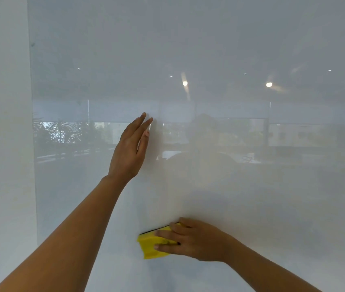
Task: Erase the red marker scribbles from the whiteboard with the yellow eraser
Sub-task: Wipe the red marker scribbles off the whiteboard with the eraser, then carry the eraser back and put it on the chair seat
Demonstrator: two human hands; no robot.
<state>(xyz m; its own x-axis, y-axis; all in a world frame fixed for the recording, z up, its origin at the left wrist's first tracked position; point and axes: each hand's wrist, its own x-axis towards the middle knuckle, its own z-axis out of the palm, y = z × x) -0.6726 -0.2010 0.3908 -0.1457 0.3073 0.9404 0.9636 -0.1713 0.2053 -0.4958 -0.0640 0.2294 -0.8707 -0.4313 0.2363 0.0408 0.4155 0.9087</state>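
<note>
Eraser work looks near its end from my seat: I find no red marker anywhere on the whiteboard point(251, 186) in this view, only reflections of ceiling lights and windows on its glossy face. The yellow eraser point(149, 244) sits at 6 o'clock in my view, flat against the board. The right hand point(199, 239) presses it there, its fingers point(165, 233) curled over the block's back and gripping it. The left hand point(128, 148) is at 11 o'clock from the eraser, well apart from it, fingers straight and together, holding nothing. I cannot tell whether its palm touches the board.

My worries from here:
- **Glare:** it could hide faint red residue, so I might call the board clean too soon.
- **Out of view:** scribbles may also lie outside my view.
- **Left palm:** if the bare palm slides on the surface, it could leave a greasy smear.
- **Grip:** it covers only the eraser's right end, so a hard stroke toward 9 o'clock could tip the block or let it slip.
</note>
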